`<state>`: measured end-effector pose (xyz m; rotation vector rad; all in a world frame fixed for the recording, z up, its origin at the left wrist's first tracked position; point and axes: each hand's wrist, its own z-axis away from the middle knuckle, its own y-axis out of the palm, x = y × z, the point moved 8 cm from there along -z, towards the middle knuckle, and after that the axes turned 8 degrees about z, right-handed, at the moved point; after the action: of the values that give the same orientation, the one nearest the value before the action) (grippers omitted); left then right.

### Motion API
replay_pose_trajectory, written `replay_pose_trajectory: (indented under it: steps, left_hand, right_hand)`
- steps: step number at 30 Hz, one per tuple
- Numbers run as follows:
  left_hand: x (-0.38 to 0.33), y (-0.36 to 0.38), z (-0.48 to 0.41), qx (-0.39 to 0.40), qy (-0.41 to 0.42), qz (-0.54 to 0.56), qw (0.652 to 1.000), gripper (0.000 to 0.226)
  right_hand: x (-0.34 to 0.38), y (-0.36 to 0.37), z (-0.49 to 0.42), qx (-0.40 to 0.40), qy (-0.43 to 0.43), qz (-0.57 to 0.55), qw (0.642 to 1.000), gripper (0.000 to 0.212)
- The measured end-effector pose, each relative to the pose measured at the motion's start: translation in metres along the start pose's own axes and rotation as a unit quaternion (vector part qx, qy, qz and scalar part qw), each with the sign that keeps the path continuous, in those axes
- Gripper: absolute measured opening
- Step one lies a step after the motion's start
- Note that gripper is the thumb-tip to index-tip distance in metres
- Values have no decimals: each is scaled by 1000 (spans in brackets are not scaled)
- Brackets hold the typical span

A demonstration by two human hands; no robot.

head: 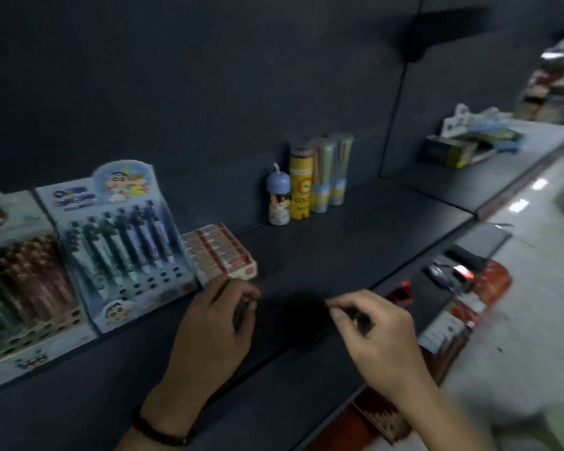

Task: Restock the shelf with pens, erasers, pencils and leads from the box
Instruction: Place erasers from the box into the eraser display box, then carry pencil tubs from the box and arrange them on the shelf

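While right hand (376, 333) pinches a small dark item (361, 321), left hand (214, 323) curls, contents unclear

A dark grey wall (209, 76) fills the upper half of the frame, split into 2 panels by a thin seam (401, 102) at upper right. A dark shadow (437, 30) lies on it near the top right. Below it a dark shelf (339, 242) runs from lower left toward the right, and a 2nd section (443, 180) carries on past the seam. At the right edge a pale glossy floor (541, 288) shows bright glints (539, 183). The upper right corner is blurred. The light is dim
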<state>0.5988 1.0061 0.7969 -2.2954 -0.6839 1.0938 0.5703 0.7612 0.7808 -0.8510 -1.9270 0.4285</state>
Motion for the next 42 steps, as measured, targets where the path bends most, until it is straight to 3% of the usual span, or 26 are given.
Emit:
replay_pose_trajectory:
  steps: [3,7,13,20,25,33,38,42]
  left_hand:
    - [-65,47,9,78,73,41,993,13]
    - [-161,161,62,229,143,92,958,8]
    - [-257,340,194,466,137,105,868,12]
    - [-339,513,331,652,100,43,750,9]
    - [-378,621,393,721,94,-2,686,13]
    - [-420,811,464,796,119,9,593,8]
    - [-434,947,511,816,166,2,554,9]
    - [-428,1064,572,826,98,15,555,21]
  right_hand:
    - [-44,-51,63,-18,79,42,996,8]
    - [-140,-107,169,30,236,107,965,12]
    - [-259,-215,378,68,455,133,878,6]
    - [-358,-331,612,49,645,69,760,6]
    - [-423,-368,704,30,709,58,702,7]
    - [-560,-365,790,-32,801,-9,598,11]
    - [-675,-351,837,-84,826,-57,555,7]
    - [-794,-322,905,-144,854,-109,487,10]
